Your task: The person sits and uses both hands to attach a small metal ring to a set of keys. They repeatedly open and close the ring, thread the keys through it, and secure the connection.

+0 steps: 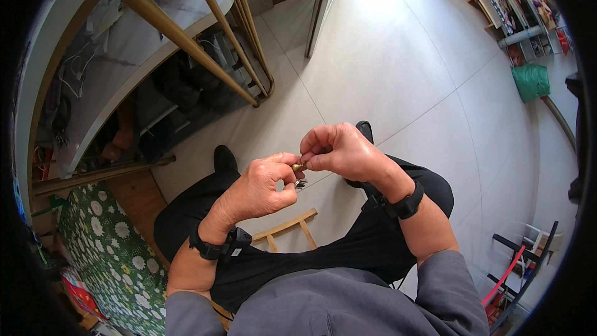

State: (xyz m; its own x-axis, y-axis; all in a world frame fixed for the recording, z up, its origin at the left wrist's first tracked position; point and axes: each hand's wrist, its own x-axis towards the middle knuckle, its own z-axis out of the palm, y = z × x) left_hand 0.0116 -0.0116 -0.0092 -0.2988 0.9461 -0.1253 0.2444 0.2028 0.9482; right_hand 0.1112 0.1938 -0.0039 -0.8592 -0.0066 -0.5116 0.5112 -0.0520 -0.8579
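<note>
My left hand [268, 186] holds a small brass-coloured metal piece [297, 167] between its fingertips, just above my lap. Some small silvery metal parts [301, 184] show at the same hand, below the brass piece; their exact kind is too small to tell. From the right, my right hand [343, 151] meets the brass piece, its thumb and forefinger pinched at the piece's right end. The fingertips hide part of it. Both wrists wear black straps.
A marbled table [186, 14] with gold metal legs stands at upper left. Beside my left leg lies a green floral cloth [107, 238]. A wooden stool's frame [284, 225] shows between my legs. A loaded shelf [517, 4] and a green bag-lined bin [531, 83] stand at upper right.
</note>
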